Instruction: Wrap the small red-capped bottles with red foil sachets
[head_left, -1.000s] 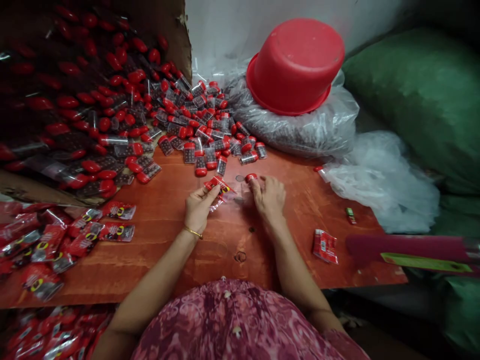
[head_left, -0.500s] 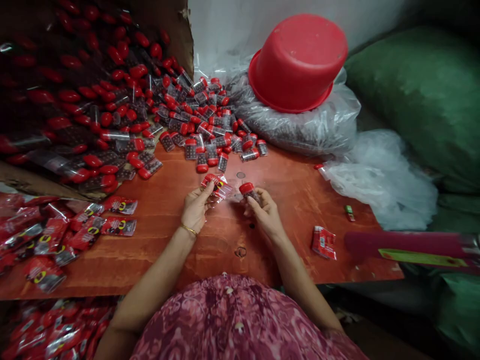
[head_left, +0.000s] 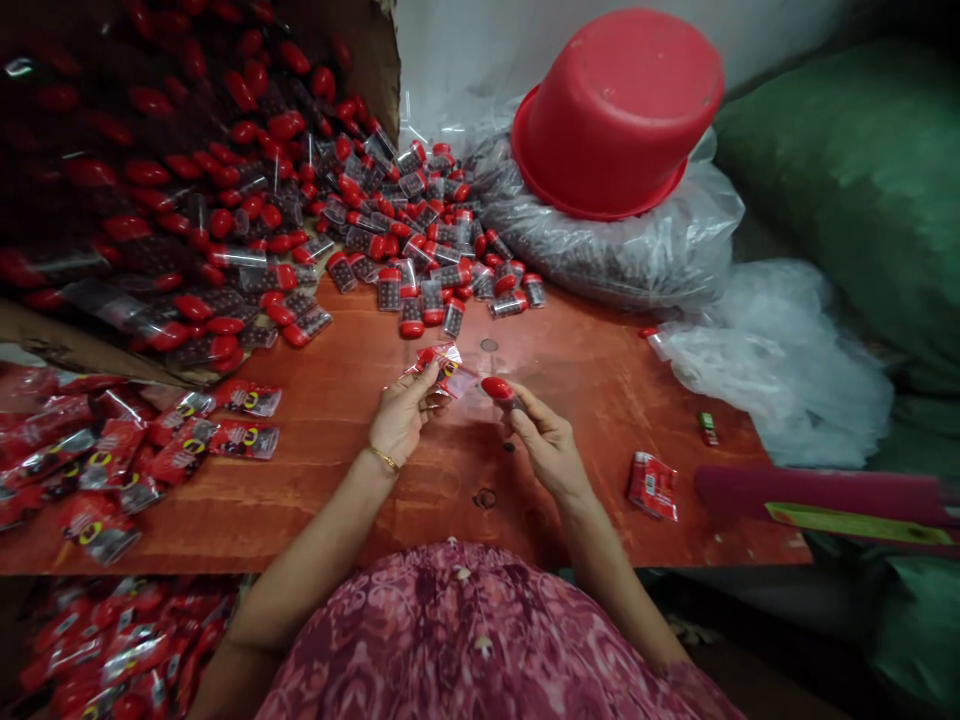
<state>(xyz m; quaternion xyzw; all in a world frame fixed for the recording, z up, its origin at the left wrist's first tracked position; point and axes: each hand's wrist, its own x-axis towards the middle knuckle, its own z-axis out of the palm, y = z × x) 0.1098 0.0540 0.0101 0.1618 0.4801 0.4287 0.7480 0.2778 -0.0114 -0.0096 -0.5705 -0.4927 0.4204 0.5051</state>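
Note:
My left hand [head_left: 405, 412] pinches a small red printed plastic packet [head_left: 448, 368], its clear end pointing right. Just to the right, my right hand [head_left: 547, 435] is closed around a small clear bottle with a red cap [head_left: 496, 388]. The cap faces the packet's clear end, with a small gap between them. Most of the bottle's body is hidden by my fingers. Beyond my hands lies a heap of similar red-capped bottles [head_left: 388, 290] with dark round pieces inside. Filled packets [head_left: 244, 440] are piled on the left.
A big open box of bottles stands at the back left. An upturned red basin [head_left: 615, 120] rests on a plastic sack [head_left: 622, 262]. On the right are a flat stack of packets [head_left: 652, 487], a tiny green-and-white item [head_left: 707, 429], crumpled clear plastic [head_left: 780, 360] and a purple bar [head_left: 817, 497].
The bottle in my right hand has tilted so that its cap points more toward the packet. My left hand still pinches the packet. The whole view has shifted slightly.

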